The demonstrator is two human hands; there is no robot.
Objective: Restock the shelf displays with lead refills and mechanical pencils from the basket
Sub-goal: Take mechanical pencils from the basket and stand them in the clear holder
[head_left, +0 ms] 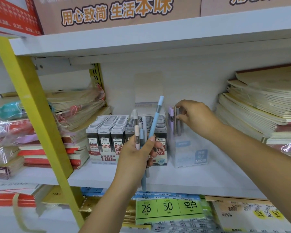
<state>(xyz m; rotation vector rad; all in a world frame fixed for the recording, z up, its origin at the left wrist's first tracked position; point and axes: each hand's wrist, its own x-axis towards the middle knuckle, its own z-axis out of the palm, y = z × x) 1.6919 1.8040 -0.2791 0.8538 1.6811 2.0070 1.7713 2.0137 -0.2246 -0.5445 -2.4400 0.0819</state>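
— While the left hand [136, 153] grips a bundle of mechanical pencils [155, 118] upright in front of the shelf, where is the right hand [198, 116]?
— At the top of the clear display box [190, 152], to the right of the bundle. Its thumb and fingertips pinch a grey pencil [178, 121] that stands upright in the box.
— What else is in that box?
— A purple pencil [170, 120] just left of the grey one, also upright. Whether more stand behind the fingers I cannot tell. The box front carries a pale blue label.
— And the bundle?
— Blue, pink and grey barrels, with the fingers curled round their middles. One light blue pencil sticks up higher than the rest and tilts right, and the lower ends poke out below the palm.
— What is behind it?
— A display tray [106, 157] just left of the clear box, packed with rows of lead refill cases [106, 132], dark with grey caps, marked 0.5 on the left and 0.7 on the right. Both containers sit on the white shelf [208, 179], between notebook stacks [259, 106] on either side.
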